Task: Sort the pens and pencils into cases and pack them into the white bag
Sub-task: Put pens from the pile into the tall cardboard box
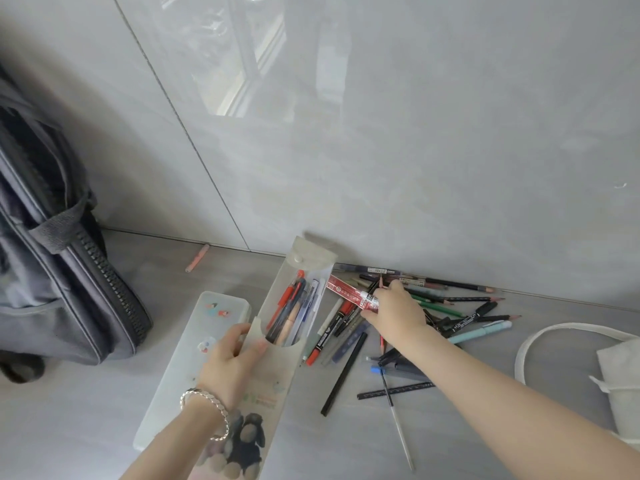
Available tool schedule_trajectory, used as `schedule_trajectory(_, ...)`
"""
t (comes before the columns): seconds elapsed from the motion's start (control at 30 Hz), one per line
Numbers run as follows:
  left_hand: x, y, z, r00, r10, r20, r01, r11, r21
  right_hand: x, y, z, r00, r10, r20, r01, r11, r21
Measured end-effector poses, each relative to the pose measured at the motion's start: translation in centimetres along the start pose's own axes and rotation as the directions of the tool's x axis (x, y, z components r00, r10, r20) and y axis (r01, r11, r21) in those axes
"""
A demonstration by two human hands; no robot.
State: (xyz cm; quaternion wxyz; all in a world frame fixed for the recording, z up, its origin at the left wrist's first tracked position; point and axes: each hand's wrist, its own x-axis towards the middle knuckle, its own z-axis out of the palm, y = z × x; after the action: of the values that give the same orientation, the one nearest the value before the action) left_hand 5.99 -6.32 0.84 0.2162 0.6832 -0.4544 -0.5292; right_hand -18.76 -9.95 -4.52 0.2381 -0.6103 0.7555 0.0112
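White bag [620, 379] cropped; left hand [228, 362] grips case [306, 263]; right hand [394, 313] half-hides red pack [346, 291].

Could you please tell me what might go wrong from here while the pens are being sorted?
The red box in the right hand looks bulky and may snag at the mouth of the pouch, which the left hand holds and which has several pens inside. The pink pen lying apart near the wall could easily be overlooked.
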Motion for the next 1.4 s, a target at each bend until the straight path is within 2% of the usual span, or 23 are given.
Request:
schedule_trajectory(0.1, -0.3, -0.5, 0.3, 1.000, -0.006, 0.006, 0.006, 1.000, 0.009, -0.8, 0.5, -0.8, 0.998, -0.009, -0.064, 0.021, 0.982, 0.186)
schedule_trajectory(0.17, -0.4, -0.6, 0.5, 1.000, -0.002, 0.011, 0.001, 1.000, 0.013, -2.1, 0.8, -2.2, 0.983, -0.022, -0.180, 0.075, 0.954, 0.290)
schedule_trajectory(0.23, -0.6, -0.7, 0.7, 1.000, 0.008, 0.016, -0.009, 1.000, 0.021, -4.2, 0.9, -4.4, 0.945, 0.024, -0.327, 0.160, 0.837, 0.524)
schedule_trajectory(0.3, -0.8, -0.6, 1.0, 1.000, 0.017, 0.022, -0.018, 0.999, 0.030, -6.5, 0.8, -6.9, 0.868, 0.142, -0.475, 0.263, 0.680, 0.684)
schedule_trajectory(0.37, -1.1, -0.5, 1.5, 0.999, 0.020, 0.033, -0.021, 0.999, 0.036, -8.5, 0.9, -9.5, 0.793, 0.233, -0.563, 0.364, 0.559, 0.745)
schedule_trajectory(0.43, -1.4, -0.4, 2.0, 0.998, 0.022, 0.062, -0.025, 0.998, 0.053, -9.8, 0.7, -11.6, 0.744, 0.273, -0.609, 0.426, 0.508, 0.749)
schedule_trajectory(0.53, -2.7, 0.2, 3.0, 0.992, 0.045, 0.118, -0.053, 0.996, 0.071, -11.4, 0.5, -12.5, 0.707, 0.283, -0.648, 0.443, 0.536, 0.718)
schedule_trajectory(0.6, -3.5, 0.5, 3.6, 0.985, 0.073, 0.158, -0.088, 0.992, 0.090, -12.0, 0.1, -11.6, 0.714, 0.277, -0.643, 0.420, 0.565, 0.710)
schedule_trajectory(0.7, -4.6, 0.8, 4.1, 0.973, 0.101, 0.208, -0.122, 0.989, 0.089, -12.3, -0.1, -9.5, 0.768, 0.230, -0.598, 0.345, 0.638, 0.688)
schedule_trajectory(0.77, -5.4, 1.1, 4.3, 0.964, 0.109, 0.241, -0.119, 0.993, 0.026, -12.5, -0.2, -7.8, 0.830, 0.128, -0.543, 0.300, 0.718, 0.628)
schedule_trajectory(0.83, -6.1, 1.3, 4.5, 0.956, 0.126, 0.263, -0.124, 0.992, -0.023, -13.2, -0.7, -6.0, 0.907, -0.003, -0.421, 0.284, 0.742, 0.607)
schedule_trajectory(0.87, -6.3, 1.2, 4.6, 0.954, 0.138, 0.266, -0.136, 0.990, -0.025, -13.6, -0.9, -5.3, 0.923, -0.041, -0.382, 0.280, 0.754, 0.595)
schedule_trajectory(0.93, -6.5, 0.9, 4.7, 0.953, 0.151, 0.264, -0.160, 0.987, 0.013, -14.0, -1.1, -4.4, 0.921, -0.063, -0.385, 0.271, 0.813, 0.516)
schedule_trajectory(1.0, -6.5, 0.4, 4.8, 0.960, 0.124, 0.252, -0.127, 0.992, -0.005, -14.4, -1.3, -4.2, 0.901, -0.082, -0.425, 0.269, 0.876, 0.401)
schedule_trajectory(1.03, -6.5, 0.3, 4.8, 0.966, 0.102, 0.236, -0.102, 0.995, -0.014, -14.6, -1.4, -4.2, 0.890, -0.099, -0.446, 0.292, 0.874, 0.388)
schedule_trajectory(1.1, -6.4, 0.1, 4.9, 0.975, 0.081, 0.205, -0.081, 0.997, -0.008, -15.2, -1.9, -4.7, 0.860, -0.077, -0.504, 0.373, 0.768, 0.521)
schedule_trajectory(1.13, -6.3, -0.1, 4.9, 0.977, 0.084, 0.197, -0.085, 0.996, -0.004, -15.5, -2.3, -5.1, 0.848, -0.020, -0.529, 0.412, 0.652, 0.636)
schedule_trajectory(1.23, -6.5, 0.0, 4.9, 0.976, 0.085, 0.202, -0.094, 0.995, 0.037, -15.4, -3.1, -6.3, 0.842, 0.175, -0.510, 0.476, 0.203, 0.856)
schedule_trajectory(1.33, -7.2, 0.4, 5.1, 0.965, 0.090, 0.248, -0.107, 0.993, 0.054, -14.1, -3.4, -6.8, 0.868, 0.320, -0.380, 0.458, -0.222, 0.861)
schedule_trajectory(1.37, -7.6, 0.6, 5.2, 0.959, 0.100, 0.265, -0.118, 0.992, 0.054, -13.9, -3.6, -6.6, 0.876, 0.330, -0.353, 0.449, -0.284, 0.847)
schedule_trajectory(1.4, -7.8, 0.8, 5.3, 0.952, 0.105, 0.287, -0.121, 0.992, 0.040, -13.7, -3.9, -6.1, 0.884, 0.319, -0.341, 0.432, -0.281, 0.857)
